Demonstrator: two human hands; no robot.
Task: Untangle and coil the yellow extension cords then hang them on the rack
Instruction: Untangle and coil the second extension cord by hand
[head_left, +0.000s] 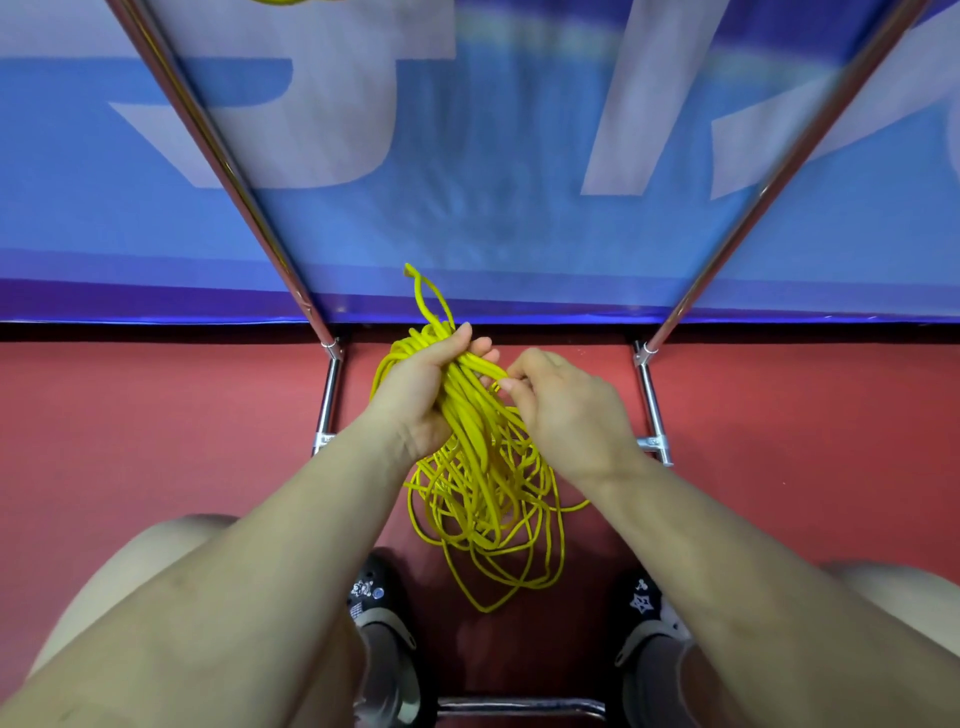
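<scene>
A bundle of yellow extension cord (480, 467) hangs in front of me, its loose loops dangling in a tangle down toward the red floor. My left hand (426, 387) is closed around the gathered top of the bundle, with a short loop end sticking up above the fist. My right hand (558, 410) sits just to the right, its fingertips pinching a strand beside the left hand. The metal rack (223, 156) rises on both sides as two slanted chrome poles. A bit of another yellow cord (280, 2) shows at the very top edge.
A blue and white banner (493, 156) stands behind the rack poles. The rack's right pole (779, 171) and its low base tubes (652, 410) frame my hands. My knees and black shoes (379, 618) are below, with a chrome bar (519, 706) between the feet.
</scene>
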